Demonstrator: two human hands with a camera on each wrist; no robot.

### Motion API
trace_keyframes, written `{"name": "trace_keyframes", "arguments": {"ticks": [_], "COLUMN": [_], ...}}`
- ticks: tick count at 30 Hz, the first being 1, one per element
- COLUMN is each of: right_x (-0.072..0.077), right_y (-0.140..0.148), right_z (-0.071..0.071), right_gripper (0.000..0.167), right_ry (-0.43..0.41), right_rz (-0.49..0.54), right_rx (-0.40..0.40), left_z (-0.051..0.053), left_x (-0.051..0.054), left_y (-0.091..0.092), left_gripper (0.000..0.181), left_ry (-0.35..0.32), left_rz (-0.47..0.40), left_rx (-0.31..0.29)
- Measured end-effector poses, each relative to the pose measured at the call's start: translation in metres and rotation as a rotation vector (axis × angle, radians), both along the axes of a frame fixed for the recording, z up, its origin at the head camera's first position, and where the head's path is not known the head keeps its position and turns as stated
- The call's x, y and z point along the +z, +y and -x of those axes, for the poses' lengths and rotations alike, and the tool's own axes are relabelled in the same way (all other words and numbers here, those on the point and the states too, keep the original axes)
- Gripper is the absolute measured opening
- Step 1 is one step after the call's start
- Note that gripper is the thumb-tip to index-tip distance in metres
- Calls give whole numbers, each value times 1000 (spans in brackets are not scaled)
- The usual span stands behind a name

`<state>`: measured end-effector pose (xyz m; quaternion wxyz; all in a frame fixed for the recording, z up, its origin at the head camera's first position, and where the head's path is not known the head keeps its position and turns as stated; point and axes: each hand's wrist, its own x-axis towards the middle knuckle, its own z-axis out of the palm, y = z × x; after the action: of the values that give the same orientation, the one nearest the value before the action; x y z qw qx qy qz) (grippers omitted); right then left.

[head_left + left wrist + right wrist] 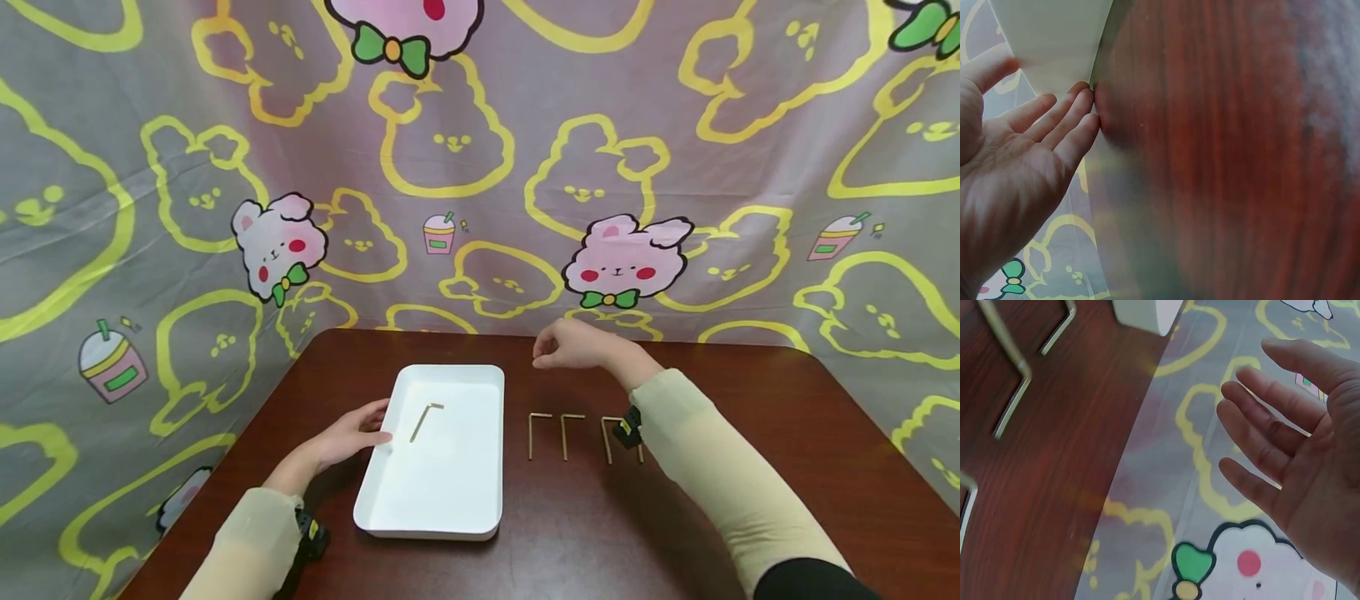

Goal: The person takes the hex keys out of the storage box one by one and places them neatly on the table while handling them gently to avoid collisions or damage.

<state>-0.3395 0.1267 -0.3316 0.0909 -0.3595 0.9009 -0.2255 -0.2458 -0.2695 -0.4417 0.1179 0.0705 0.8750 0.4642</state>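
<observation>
A white rectangular tray (450,500) lies on the table, with one brass-coloured L-shaped hex key (421,422) inside toward its far left. My left hand (347,435) is at the tray's left side. Its thumb touches the rim, and its fairly straight fingers rest low by the outer wall, near the tabletop (1210,156). Above the table, right of the tray's far end, my right hand (576,343) hangs with loosely bent fingers. Nothing is in its palm in the right wrist view. Several more hex keys (565,437) lie in a row right of the tray, one partly hidden by my right wrist.
The dark reddish-brown wooden table (570,533) reaches back to a grey curtain (525,167) with yellow outlines and cartoon bunnies. The curtain also hangs along the left and right sides. Small black cameras (312,533) are strapped to both wrists.
</observation>
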Motion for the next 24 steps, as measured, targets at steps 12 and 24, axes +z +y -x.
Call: {"name": "trace_keyframes", "arguments": {"ticks": [12, 24], "right_x": [0, -19], "right_y": [-54, -103], "right_z": [9, 14], "right_gripper": [19, 23], "right_ry": [-3, -139], "right_rz": [63, 141], "right_rx": [-37, -136], "left_z": [-1, -3], "left_x": [3, 2], "left_y": [0, 1], "left_gripper": [69, 69], "left_ry": [-10, -11], "left_rz": [13, 16], "left_rx": [-1, 8]}}
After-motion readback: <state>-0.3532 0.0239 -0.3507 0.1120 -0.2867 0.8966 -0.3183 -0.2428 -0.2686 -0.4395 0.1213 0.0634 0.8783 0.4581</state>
